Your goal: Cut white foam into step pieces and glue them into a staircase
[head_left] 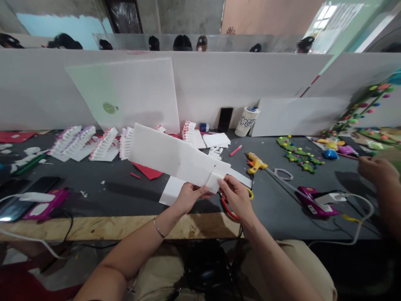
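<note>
Head view looks down over a long dark grey worktop (pixel 140 196) with a pale plywood front edge (pixel 125 225). A long white foam sheet (pixel 172 156) is held in the air above the middle of the worktop, near the front edge, its far end angled up and to the left and a creased flap folded over at its near end. It looks light and fairly stiff, yet soft enough to dent or crease, so a broad hold beside the fold seems safest. The left hand (pixel 188 197) and right hand (pixel 236 197) are clamped on the sheet's near end, close together on either side of the flap. Just below the hands, near the front edge, lie red-handled scissors (pixel 228 207). Farther right sits a yellow glue gun (pixel 257 163), and at the worktop's right end another person's hand (pixel 377 170) stays well apart from the sheet.
</note>
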A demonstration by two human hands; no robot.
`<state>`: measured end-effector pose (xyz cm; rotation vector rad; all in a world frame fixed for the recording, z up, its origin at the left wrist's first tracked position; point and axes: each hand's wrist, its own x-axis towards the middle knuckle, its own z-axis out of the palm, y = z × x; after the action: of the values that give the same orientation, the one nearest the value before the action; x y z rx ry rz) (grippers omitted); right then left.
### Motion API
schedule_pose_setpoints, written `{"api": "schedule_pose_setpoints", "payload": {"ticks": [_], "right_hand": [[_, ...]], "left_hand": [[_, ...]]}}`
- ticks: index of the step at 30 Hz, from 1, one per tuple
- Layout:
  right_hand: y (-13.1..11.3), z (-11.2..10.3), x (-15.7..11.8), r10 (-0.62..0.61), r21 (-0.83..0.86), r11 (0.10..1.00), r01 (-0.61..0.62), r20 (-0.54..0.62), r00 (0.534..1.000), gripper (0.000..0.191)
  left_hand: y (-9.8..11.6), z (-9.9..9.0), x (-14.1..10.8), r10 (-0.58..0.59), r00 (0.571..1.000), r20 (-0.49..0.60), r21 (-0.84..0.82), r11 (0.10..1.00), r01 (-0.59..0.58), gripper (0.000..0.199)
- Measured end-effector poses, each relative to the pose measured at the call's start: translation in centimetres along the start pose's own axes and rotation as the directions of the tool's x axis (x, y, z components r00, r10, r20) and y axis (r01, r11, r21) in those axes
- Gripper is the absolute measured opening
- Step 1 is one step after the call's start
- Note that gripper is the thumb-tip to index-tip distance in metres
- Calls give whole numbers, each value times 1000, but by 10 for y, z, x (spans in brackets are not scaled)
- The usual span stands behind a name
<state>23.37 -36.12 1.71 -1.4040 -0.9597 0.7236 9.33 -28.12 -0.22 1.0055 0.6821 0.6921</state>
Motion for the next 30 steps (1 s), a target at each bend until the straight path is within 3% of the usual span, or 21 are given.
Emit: {"api": "schedule_pose_setpoints", "payload": {"ticks": [14,21,30], "right_hand": [[-4,0,-3,25,38,999,-25,16,1000,45],[-6,2,-4,116,35,993,-117,16,993,52],[-1,9,-1,148,178,972,-151,29,989,45]], "left_hand": [[2,1,0,-17,1000,19,-18,1000,17,50],[1,0,-1,0,1000,-11,-4,1000,0,49],[3,1,-1,-23,1000,16,-13,1000,23,47]]}}
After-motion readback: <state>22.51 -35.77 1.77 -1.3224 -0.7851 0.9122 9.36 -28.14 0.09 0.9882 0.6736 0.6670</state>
